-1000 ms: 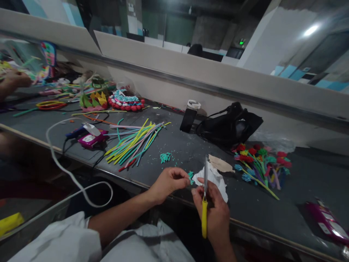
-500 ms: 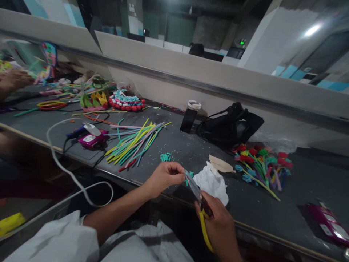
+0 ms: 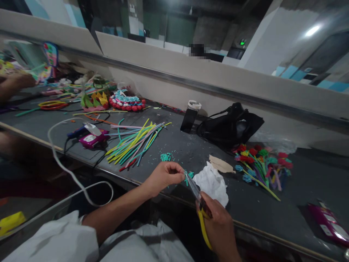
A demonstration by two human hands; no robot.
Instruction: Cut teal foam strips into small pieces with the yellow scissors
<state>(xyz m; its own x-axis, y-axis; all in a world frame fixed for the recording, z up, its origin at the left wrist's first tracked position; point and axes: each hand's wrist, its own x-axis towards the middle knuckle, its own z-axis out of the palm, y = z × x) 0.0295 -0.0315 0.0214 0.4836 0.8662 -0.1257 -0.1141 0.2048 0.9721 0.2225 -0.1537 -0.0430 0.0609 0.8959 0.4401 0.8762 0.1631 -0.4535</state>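
Observation:
My left hand [image 3: 165,177] is closed in a pinch over the table's front edge; what lies between thumb and forefinger is too small to name. Wrapped round the yellow handles of a pair of scissors [image 3: 194,190] is my right hand [image 3: 218,218]. The blades point up and left, their tips at my left fingertips. Small teal clippings [image 3: 165,157] lie in a pile beyond my left hand, with more beside the blade tips. Just right of the blades is a crumpled white cloth or tissue [image 3: 211,183]. Yellow, teal and pink strips [image 3: 136,142] are spread to the left.
Colourful flowers [image 3: 261,163] lie right, near a black bag [image 3: 231,125] and a black bottle [image 3: 189,116]. A magenta device [image 3: 94,138] with a white cable stands left; another [image 3: 328,223] is far right. Another person's hand [image 3: 17,82] is at the far left.
The scissor blades look closer together and have shifted slightly. My left hand has barely moved. The other person's hand at the far left has changed position a little.

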